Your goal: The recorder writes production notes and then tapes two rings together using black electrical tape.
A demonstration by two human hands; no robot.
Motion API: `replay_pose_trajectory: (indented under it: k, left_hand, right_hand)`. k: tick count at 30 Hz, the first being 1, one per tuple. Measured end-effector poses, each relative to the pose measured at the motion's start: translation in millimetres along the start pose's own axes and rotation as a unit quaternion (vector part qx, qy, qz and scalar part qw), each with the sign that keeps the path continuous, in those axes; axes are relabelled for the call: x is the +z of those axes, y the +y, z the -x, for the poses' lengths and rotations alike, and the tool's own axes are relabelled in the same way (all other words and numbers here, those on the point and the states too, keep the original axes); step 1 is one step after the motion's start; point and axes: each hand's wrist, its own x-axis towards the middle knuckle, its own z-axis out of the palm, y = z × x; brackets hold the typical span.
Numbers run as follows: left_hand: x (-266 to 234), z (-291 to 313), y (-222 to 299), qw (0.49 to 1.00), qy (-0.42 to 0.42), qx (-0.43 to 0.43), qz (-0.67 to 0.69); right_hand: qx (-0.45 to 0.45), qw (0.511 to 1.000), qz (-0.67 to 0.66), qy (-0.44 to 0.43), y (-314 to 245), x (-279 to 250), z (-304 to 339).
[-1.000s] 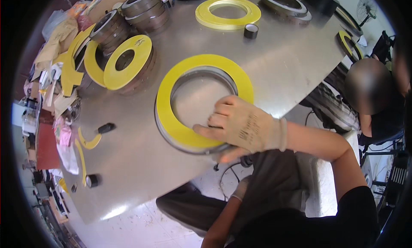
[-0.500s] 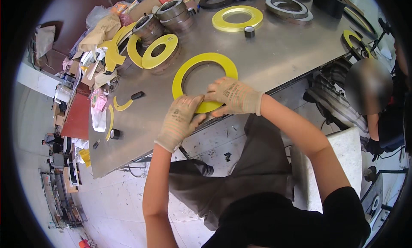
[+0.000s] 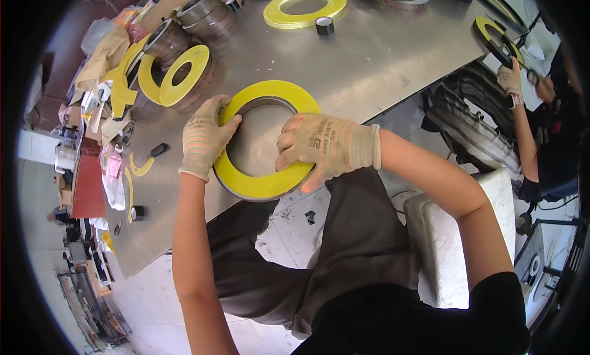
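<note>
Bracing the yellow-faced ring (image 3: 255,186) from both sides, the two hands hold it on the metal table (image 3: 381,54), where its near side appears to jut past the edge, probably leaving room for a thumb underneath. The left hand (image 3: 208,134) pinches the far-left band, thumb over the yellow face and fingers at the outer rim, presumably to stop it turning. The right hand (image 3: 319,140) curls its fingers over the inner edge, thumb by the outer rim; how firmly they press I cannot tell. Curved yellow offcuts (image 3: 142,167) lie well apart, leaving the ring unobstructed.
</note>
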Motion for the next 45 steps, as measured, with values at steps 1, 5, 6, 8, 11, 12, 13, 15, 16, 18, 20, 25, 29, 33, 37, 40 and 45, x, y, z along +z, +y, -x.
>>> replay_pose_trajectory:
  k: [1,5,6,8,11,12,13,15,16,18,20,25,29,33,37,40,45]
  left_hand:
    - [-2.5,-5.5,9.8,0.998,-0.039,-0.058,-0.006]
    - [-14.5,-34.1,41.6,0.979,-0.110,-0.097,-0.138]
    - [-10.8,-33.1,36.4,0.979,-0.116,-0.098,-0.138]
    - [-1.4,-28.4,16.4,0.996,-0.042,-0.083,-0.012]
    - [8.5,-11.1,-63.7,0.997,0.009,-0.072,0.032]
    - [9.2,-5.3,-70.5,0.997,0.014,-0.070,0.029]
    - [7.0,1.4,-75.1,0.983,0.033,-0.068,0.169]
    - [-0.4,5.4,-61.8,0.953,0.089,-0.073,0.279]
    - [0.3,2.5,-39.1,0.955,0.127,-0.082,0.255]
    - [4.9,-8.9,-0.2,0.976,0.129,0.174,0.031]
    - [18.8,-17.2,15.4,0.984,0.024,0.173,-0.020]
    - [18.4,13.0,32.5,0.969,0.031,0.232,-0.082]
    - [2.7,70.4,28.9,0.961,-0.019,0.276,0.015]
    - [-12.0,124.8,45.0,0.959,-0.045,0.261,0.103]
    - [-0.8,125.5,22.7,0.967,0.030,0.239,0.083]
    - [3.6,127.8,27.7,0.963,0.022,0.243,0.116]
    - [7.7,138.2,31.8,0.964,0.039,0.228,0.132]
  right_hand:
    - [0.007,1.000,-0.003,0.001,0.0,2.7,1.4]
    - [0.009,0.999,-0.035,0.014,0.2,5.3,-4.3]
    - [0.020,0.999,-0.044,0.009,0.1,6.5,-5.6]
    - [0.031,0.999,-0.018,0.009,2.2,4.5,-1.6]
    - [0.029,0.999,0.011,0.030,0.6,5.9,-7.3]
    - [0.034,0.998,0.016,0.040,0.3,4.7,-5.5]
    - [0.031,0.998,0.022,0.044,0.0,3.8,-4.8]
    - [-0.005,0.996,-0.003,0.094,4.6,8.4,-8.0]
    - [-0.009,0.995,0.013,0.099,4.6,9.2,-7.5]
    - [0.010,0.998,0.027,0.064,0.8,12.4,-7.2]
    - [-0.010,0.996,0.025,0.086,-5.6,14.6,-12.5]
    - [0.001,0.994,0.045,0.105,-14.5,18.4,-0.2]
    - [0.018,0.994,0.058,0.089,-20.2,16.2,2.6]
    - [0.000,0.988,0.068,0.136,-18.4,25.2,-3.3]
    - [0.000,0.988,0.056,0.141,-23.0,24.9,-15.7]
    - [0.036,0.992,0.060,0.102,-39.5,20.4,-4.8]
    - [0.040,0.996,0.051,0.067,-50.1,12.0,-7.7]
